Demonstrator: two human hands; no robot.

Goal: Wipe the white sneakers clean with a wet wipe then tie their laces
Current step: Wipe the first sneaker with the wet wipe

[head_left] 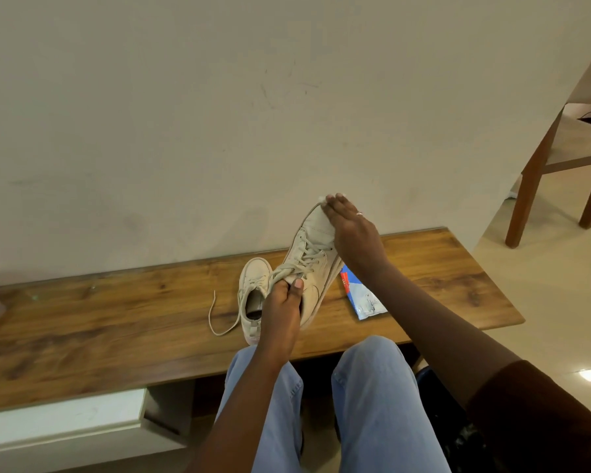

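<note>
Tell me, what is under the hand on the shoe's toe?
A bit of white wet wipe peeks out beyond the right hand, which presses it on the toe of the held sneaker. The hand covers the rest of it.

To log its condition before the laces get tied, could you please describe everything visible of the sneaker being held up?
The held sneaker is off-white, leather-like and low-cut, with a curved stitched line on its side and a pale sole. It tilts toe-up and away, heel low over the wooden table. Its laces are threaded but look untied. The left hand grips it at the collar, thumb outside; the right hand presses a wet wipe on the toe.
</note>
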